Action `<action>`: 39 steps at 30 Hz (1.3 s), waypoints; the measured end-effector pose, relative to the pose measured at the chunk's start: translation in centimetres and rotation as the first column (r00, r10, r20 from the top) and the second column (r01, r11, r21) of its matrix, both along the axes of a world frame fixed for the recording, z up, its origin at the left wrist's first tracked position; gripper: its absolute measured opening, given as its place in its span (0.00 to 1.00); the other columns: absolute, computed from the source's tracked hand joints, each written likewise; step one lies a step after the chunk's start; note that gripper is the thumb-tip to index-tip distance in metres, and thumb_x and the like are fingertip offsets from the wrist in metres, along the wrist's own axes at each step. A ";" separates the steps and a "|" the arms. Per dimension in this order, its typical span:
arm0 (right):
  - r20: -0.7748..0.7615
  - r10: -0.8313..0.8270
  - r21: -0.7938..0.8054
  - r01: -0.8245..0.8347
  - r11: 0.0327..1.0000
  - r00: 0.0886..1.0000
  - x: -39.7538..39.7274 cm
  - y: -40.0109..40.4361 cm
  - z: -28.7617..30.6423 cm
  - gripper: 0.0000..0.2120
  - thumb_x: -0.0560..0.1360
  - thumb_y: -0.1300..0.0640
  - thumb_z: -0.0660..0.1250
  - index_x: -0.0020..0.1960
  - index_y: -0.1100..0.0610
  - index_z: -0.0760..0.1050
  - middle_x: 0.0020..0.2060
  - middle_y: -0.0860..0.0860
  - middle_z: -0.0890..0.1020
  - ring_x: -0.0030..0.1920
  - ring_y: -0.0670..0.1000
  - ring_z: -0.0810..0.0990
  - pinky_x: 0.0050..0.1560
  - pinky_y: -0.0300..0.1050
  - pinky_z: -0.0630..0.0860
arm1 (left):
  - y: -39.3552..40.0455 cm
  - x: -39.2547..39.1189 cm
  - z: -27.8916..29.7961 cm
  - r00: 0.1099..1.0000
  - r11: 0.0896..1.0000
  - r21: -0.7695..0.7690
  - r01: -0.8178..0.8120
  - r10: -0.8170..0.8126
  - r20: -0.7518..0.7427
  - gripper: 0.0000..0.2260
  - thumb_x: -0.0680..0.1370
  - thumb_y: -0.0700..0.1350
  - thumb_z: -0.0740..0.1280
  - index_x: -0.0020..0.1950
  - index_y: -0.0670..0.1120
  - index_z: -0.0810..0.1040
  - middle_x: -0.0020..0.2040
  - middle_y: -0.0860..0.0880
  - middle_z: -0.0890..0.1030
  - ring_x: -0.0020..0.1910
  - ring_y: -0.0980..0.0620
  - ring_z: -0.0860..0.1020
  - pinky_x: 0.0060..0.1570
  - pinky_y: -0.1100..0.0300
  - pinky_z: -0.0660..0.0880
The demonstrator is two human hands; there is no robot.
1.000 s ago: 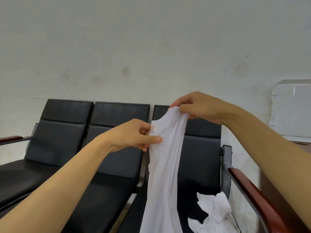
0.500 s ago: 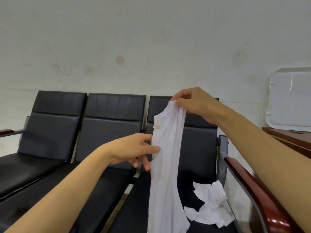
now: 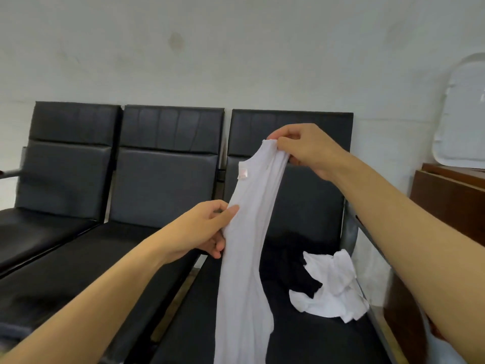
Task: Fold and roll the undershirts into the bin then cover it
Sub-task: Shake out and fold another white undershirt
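A pale, plastered wall [image 3: 236,48] fills the upper half of the view, evenly lit and marked by a faint brownish stain [image 3: 176,42] at about 11 o'clock. Against it stands a row of three joined black leatherette chairs [image 3: 168,164], running from 9 o'clock across to 3 o'clock, each with a padded backrest and a glossy seat, with grey metal frame parts between them. At 3 o'clock, beside the rightmost chair, a dark brown wooden cabinet [image 3: 451,200] stands against the wall.
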State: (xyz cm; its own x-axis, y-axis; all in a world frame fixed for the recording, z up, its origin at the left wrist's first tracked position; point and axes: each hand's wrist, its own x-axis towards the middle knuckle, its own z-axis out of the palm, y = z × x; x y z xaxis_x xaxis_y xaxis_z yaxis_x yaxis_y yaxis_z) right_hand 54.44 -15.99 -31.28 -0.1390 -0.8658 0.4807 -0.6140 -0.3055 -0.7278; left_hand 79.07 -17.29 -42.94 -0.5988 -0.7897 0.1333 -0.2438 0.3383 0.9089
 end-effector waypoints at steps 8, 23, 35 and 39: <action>0.015 0.007 0.021 -0.008 1.000 1.000 0.5 -2.0 -3.4 0.08 0.80 0.58 0.68 0.56 0.49 0.84 0.53 0.48 0.82 0.51 0.47 0.78 0.44 0.39 0.74 | -0.7 0.7 -2.1 0.981 0.998 0.007 -0.062 0.059 0.185 0.12 0.83 0.57 0.65 0.59 0.54 0.82 0.53 0.51 0.85 0.41 0.55 0.81 0.36 0.63 0.76; 0.183 -0.082 0.202 0.044 0.978 0.980 -0.7 -6.0 -9.2 0.08 0.80 0.60 0.70 0.54 0.50 0.85 0.55 0.52 0.84 0.53 0.50 0.80 0.40 0.39 0.76 | -0.2 1.5 -2.6 0.999 0.916 0.401 -0.009 -0.005 0.034 0.18 0.83 0.54 0.65 0.64 0.43 0.80 0.48 0.50 0.87 0.26 0.55 0.75 0.18 0.69 0.61; 0.164 0.101 0.452 -0.165 0.877 0.981 1.0 -2.5 -16.1 0.07 0.83 0.52 0.67 0.58 0.51 0.82 0.52 0.48 0.88 0.49 0.48 0.87 0.45 0.41 0.80 | -2.1 2.4 -3.2 0.968 0.902 0.412 -0.132 0.207 -0.143 0.11 0.82 0.45 0.69 0.61 0.40 0.81 0.42 0.47 0.78 0.27 0.57 0.72 0.19 0.69 0.63; 0.184 0.216 0.486 -0.279 0.828 0.959 2.5 0.6 -19.7 0.09 0.84 0.49 0.65 0.59 0.51 0.81 0.53 0.46 0.87 0.49 0.49 0.87 0.45 0.42 0.79 | -2.8 3.2 -3.4 0.947 0.893 0.423 -0.153 0.255 -0.196 0.12 0.82 0.46 0.69 0.63 0.41 0.81 0.45 0.47 0.79 0.27 0.57 0.72 0.18 0.69 0.63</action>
State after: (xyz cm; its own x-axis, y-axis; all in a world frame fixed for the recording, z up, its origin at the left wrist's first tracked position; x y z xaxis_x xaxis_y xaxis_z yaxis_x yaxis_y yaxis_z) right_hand 56.90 -15.41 -50.97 0.0858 -0.9957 -0.0351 -0.4690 -0.0093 -0.8831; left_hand 82.27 -20.07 -46.30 -0.4084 -0.9075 -0.0981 -0.0251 -0.0963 0.9950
